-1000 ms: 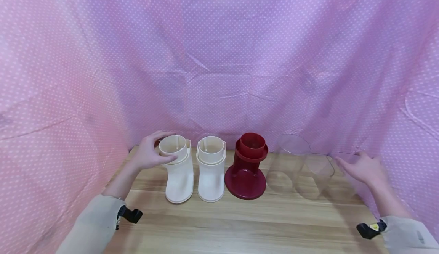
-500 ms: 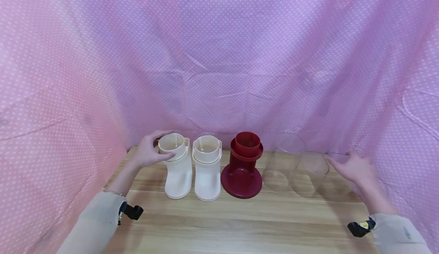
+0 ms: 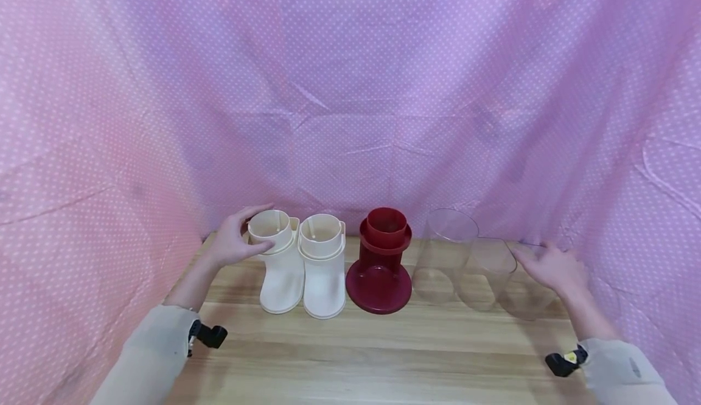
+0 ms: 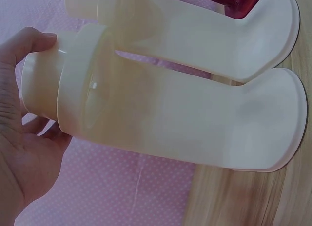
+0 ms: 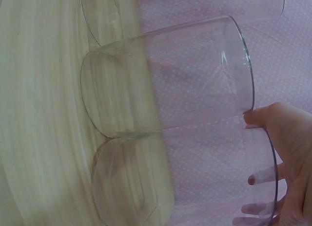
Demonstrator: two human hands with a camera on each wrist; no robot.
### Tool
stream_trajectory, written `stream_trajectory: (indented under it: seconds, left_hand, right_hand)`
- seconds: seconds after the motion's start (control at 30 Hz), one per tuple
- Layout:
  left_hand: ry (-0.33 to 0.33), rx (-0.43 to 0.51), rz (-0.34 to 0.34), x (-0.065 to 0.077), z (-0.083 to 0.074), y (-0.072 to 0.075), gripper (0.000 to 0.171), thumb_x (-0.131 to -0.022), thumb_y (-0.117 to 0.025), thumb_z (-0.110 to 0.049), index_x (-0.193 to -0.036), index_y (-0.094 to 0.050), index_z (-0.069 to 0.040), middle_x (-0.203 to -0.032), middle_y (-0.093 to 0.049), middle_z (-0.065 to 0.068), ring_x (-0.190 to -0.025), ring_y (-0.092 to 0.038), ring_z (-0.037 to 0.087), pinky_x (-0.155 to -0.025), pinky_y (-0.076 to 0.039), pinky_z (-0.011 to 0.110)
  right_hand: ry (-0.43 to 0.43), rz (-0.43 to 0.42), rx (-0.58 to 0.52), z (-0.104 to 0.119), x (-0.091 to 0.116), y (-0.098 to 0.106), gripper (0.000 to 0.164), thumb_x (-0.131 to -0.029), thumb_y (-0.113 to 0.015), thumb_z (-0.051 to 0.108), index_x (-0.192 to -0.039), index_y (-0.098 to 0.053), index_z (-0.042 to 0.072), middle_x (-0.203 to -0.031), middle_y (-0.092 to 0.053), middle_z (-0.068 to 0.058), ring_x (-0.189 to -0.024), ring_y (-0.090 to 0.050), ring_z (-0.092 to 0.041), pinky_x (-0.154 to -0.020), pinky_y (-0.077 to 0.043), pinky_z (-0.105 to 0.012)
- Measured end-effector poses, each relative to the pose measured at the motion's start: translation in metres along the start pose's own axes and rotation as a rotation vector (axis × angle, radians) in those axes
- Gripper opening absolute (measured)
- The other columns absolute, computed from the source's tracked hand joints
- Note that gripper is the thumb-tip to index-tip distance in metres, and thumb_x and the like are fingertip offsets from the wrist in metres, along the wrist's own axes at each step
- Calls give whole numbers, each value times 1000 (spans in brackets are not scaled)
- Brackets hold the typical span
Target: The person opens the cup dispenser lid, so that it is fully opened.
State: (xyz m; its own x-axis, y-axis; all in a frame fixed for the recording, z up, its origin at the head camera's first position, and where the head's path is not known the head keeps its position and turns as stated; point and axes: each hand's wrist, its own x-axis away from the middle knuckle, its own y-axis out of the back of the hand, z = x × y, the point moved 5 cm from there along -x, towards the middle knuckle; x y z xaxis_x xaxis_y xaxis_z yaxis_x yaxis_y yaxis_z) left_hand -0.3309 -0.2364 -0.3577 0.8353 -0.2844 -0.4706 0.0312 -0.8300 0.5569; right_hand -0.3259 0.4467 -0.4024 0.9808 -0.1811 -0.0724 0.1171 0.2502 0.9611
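Note:
My left hand [image 3: 232, 242] grips the upper collar of the leftmost white boot-shaped plastic base [image 3: 282, 283]. In the left wrist view the thumb lies on one side of that collar, the fingers partly hidden on the other. A second white base [image 3: 324, 289] stands close against its right side. To the right comes a dark red base [image 3: 379, 289] with a round foot. Three clear cylinders stand in a row, a left one [image 3: 445, 250], a middle one [image 3: 484, 277] and a right one [image 5: 209, 177]. My right hand [image 3: 554, 271] holds the right one by its top rim, fingers showing through it.
A wooden table [image 3: 350, 356] bears all the pieces, lined up along its back edge. Pink dotted cloth [image 3: 350, 89] hangs behind and at both sides. Black wrist cameras [image 3: 210, 335] sit on both forearms.
The leftmost white base has slid right with my left hand, closing the gap to the second. My right hand has moved left with the right cylinder. The head view has shifted slightly.

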Motion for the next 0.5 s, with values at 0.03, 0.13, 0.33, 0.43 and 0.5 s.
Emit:
stream_trajectory:
  seconds: [0.03, 0.13, 0.33, 0.43, 0.5]
  left_hand:
    - [-11, 0, 2, 0, 0, 0, 74, -80, -86, 1, -148, -56, 6, -146, -62, 29, -120, -64, 28, -100, -48, 7]
    - [-32, -7, 2, 1, -1, 1, 74, -81, -85, 1, -148, -56, 6, -146, -61, 29, -118, -63, 10, -100, -47, 6]
    - [-43, -98, -28, 4, -7, 2, 75, -81, -86, -5, -149, -55, 4, -142, -63, 26, -120, -63, 18, -108, -55, 33]
    - [-59, -177, -88, 7, -19, 3, 80, -81, -87, -15, -152, -54, -2, -144, -62, 22, -129, -60, 39, -112, -49, 64]
    - [-68, -226, -146, 11, -32, 2, 84, -80, -89, -22, -155, -53, -7, -148, -60, 22, -137, -54, 46, -113, -42, 74]
  right_hand:
    - [-11, 3, -10, 0, 1, -2, 105, -99, -38, 79, -157, -32, -8, -142, -27, -63, -122, -38, -81, -86, -44, -82]
    - [-41, 12, -35, 1, 2, -7, 106, -100, -35, 79, -160, -27, -7, -144, -19, -65, -125, -32, -82, -88, -40, -87]
    - [-77, 8, -60, 5, 4, -10, 100, -101, -32, 77, -159, -29, -5, -145, -18, -63, -127, -31, -81, -87, -39, -89]
    - [-74, 24, -61, 7, 6, -8, 97, -103, -28, 73, -158, -28, -6, -146, -17, -62, -127, -31, -82, -89, -40, -89]
    - [-61, 25, -53, 8, 8, -5, 96, -104, -25, 72, -158, -28, -8, -148, -17, -61, -127, -31, -82, -91, -40, -88]
